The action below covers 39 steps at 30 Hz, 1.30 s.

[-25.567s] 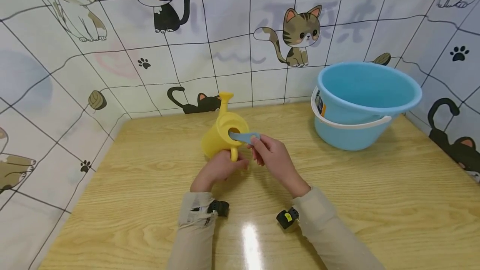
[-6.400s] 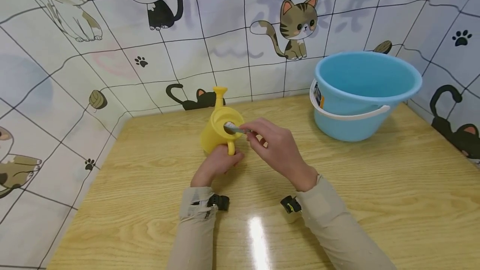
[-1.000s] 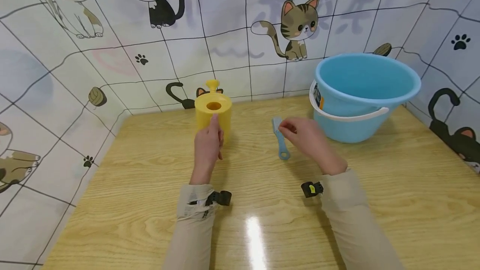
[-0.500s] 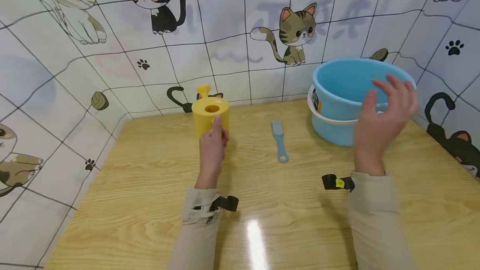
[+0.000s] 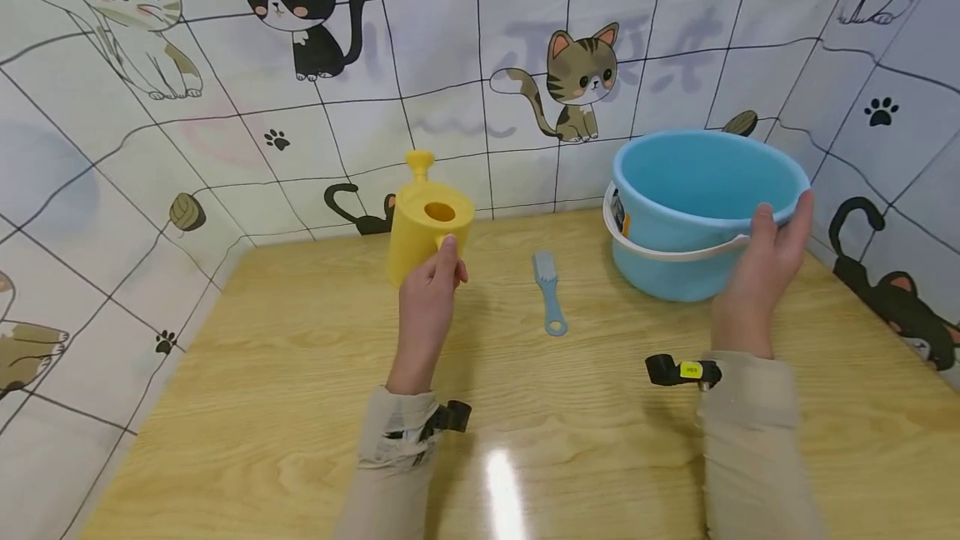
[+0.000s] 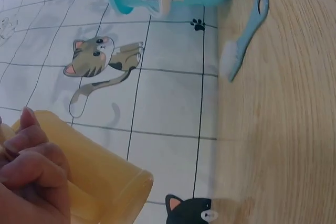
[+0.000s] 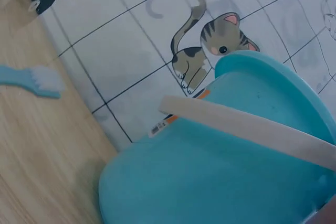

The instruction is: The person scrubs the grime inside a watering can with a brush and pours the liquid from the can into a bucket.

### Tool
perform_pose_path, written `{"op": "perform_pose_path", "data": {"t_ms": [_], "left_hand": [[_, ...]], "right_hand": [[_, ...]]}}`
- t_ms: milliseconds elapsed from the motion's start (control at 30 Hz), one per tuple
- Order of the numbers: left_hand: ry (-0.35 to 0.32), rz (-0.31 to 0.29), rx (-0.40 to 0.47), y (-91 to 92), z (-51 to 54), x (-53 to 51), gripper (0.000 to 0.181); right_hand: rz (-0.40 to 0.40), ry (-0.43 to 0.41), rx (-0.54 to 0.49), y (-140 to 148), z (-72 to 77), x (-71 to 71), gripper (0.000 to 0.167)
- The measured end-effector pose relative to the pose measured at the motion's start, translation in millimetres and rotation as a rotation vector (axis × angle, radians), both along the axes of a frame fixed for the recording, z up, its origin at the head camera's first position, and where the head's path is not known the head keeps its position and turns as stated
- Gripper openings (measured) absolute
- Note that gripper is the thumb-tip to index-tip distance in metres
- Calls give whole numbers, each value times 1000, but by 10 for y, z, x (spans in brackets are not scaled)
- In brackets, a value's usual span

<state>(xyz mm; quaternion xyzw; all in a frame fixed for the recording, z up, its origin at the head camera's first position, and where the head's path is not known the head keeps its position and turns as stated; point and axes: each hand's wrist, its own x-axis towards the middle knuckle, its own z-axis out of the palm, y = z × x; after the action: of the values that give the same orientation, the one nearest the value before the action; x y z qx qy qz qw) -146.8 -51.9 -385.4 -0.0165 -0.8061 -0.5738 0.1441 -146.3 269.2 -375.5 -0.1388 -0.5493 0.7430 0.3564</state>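
Observation:
My left hand grips the handle of a yellow watering can, thumb on top. The can leans, and in the left wrist view its base appears raised off the table. My right hand touches the outer right side of a light blue bucket near the rim. Its thumb and fingers look mostly straight; the far fingertips are hidden. In the right wrist view only a sliver of that hand shows at the lower corner. Between the hands a blue brush with white bristles lies on the table.
The wooden table meets a cat-patterned tiled wall covering at the back and both sides. The bucket stands near the back right corner, its white handle hanging across the front.
My right hand has left the brush, which now lies on the table, and moved right to the bucket's side. My left hand has shifted the watering can slightly and tilted it.

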Motion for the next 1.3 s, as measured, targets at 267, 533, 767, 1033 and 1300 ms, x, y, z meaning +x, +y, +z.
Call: {"op": "perform_pose_path", "data": {"t_ms": [267,533,767,1033,1300], "left_hand": [[163,-48,-1,210,179,-107,51],[197,-95,-35,571,151,-247,52],[164,-148,-45,783,167,-356,52],[122,-185,-111,986,153,-432,56],[169,-185,-281,1187,312,-523,57]], "right_hand": [[-16,-134,40,-41,12,-4,52],[-62,-124,-12,-81,83,22,44],[-57,-51,-33,20,-27,11,54],[54,-38,-2,125,-66,-22,54],[-7,-155,12,105,42,-43,56]]}}
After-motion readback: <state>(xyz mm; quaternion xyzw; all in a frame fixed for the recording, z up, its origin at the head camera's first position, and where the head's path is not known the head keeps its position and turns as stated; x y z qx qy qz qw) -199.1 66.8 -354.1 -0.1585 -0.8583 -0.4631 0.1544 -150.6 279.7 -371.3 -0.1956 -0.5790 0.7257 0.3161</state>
